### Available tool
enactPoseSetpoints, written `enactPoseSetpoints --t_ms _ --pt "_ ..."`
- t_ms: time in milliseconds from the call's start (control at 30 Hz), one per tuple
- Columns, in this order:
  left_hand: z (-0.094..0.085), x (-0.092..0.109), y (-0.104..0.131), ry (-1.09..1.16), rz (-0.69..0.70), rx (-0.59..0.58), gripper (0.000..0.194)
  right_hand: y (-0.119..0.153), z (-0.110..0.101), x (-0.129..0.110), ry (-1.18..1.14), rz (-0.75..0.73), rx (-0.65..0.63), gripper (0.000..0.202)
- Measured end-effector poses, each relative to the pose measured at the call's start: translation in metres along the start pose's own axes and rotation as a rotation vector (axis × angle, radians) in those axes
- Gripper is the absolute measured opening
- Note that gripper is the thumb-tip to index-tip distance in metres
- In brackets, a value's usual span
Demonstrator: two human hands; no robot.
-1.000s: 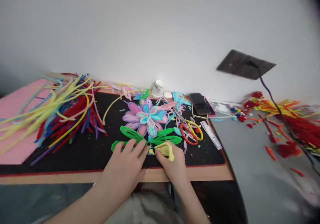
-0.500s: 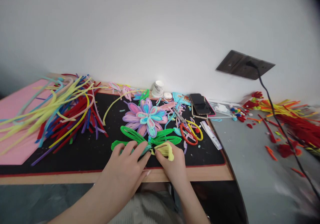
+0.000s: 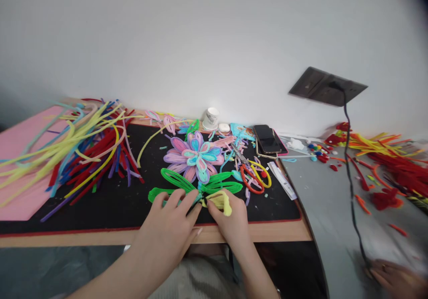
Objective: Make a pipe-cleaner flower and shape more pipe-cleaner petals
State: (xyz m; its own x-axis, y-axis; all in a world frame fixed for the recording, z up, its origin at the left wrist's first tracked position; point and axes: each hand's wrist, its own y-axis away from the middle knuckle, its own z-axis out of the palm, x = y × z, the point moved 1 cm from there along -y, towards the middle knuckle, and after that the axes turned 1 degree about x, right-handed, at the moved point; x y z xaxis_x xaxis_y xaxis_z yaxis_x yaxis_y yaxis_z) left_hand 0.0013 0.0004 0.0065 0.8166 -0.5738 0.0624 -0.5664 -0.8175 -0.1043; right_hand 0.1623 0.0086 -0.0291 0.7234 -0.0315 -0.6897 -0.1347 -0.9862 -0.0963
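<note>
Here, seen from above, a person's two bare hands meet at the near edge of a black felt work mat (image 3: 110, 205) on a wooden table. The left hand (image 3: 169, 227) lies spread, fingers flat, pressing down the bright green looped pipe-cleaner leaves (image 3: 187, 184). The right hand (image 3: 230, 221) is closed in a pinch on a pale yellow fuzzy pipe-cleaner loop (image 3: 221, 200), held against the point where the leaves join. Just beyond them lies a finished pink, purple and blue pipe-cleaner flower (image 3: 195, 156), touching the leaves.

Judging by the grip, the yellow piece is being fixed at that junction; it would go best with the left hand keeping the leaves flat and steady while the right winds tightly close to the joint.

A heap of loose multicoloured pipe cleaners (image 3: 76, 147) sprawls at far left. Red and yellow handled scissors (image 3: 256, 176) and a dark phone (image 3: 267, 139) sit to the right. Another person's hand (image 3: 396, 279) shows at the bottom right corner.
</note>
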Motion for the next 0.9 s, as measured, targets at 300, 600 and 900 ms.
enactPoseSetpoints --t_ms 300,600,900 --pt "0.001 0.002 0.001 0.008 -0.011 -0.019 0.029 0.000 0.001 0.000 0.005 0.026 -0.030 0.013" --pt "0.000 0.004 0.000 -0.002 -0.015 -0.014 0.029 0.000 -0.002 -0.006 0.026 0.034 -0.035 0.013" --pt "0.002 0.002 0.011 0.041 -0.048 0.036 0.027 0.001 -0.002 -0.004 0.004 0.026 -0.022 0.011"
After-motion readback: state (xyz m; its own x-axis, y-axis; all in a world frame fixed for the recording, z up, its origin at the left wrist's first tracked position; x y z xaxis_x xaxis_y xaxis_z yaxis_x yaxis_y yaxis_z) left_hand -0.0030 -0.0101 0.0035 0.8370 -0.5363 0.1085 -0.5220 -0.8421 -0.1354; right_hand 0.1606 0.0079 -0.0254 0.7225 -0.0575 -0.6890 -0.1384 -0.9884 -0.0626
